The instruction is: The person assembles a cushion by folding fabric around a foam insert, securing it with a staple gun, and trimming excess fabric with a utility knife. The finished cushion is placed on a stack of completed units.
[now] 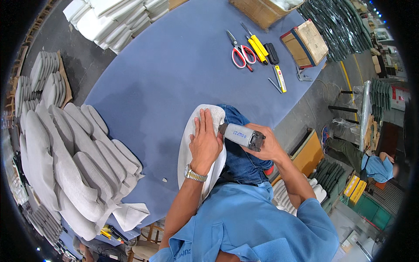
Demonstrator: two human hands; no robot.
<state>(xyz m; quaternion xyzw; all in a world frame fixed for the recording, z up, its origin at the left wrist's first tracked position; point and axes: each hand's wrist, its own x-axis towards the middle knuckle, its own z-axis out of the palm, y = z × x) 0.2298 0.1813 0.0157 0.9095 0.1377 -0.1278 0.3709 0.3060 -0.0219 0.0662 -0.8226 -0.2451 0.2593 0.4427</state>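
1. Grey padded panel (pixel 186 150) at the desk's (pixel 152 78) near side, left of the jeans (pixel 239 163); probably light, soft, best held by its edges.
2. Left hand (pixel 206 142) lies flat on it; right hand (pixel 267 144) wraps a handheld tool (pixel 242 137), likely heavier, stiff.
3. Blue characters (pixel 239 134) mark the tool; shirt (pixel 262 214) lettering (pixel 187 252) is partly hidden.
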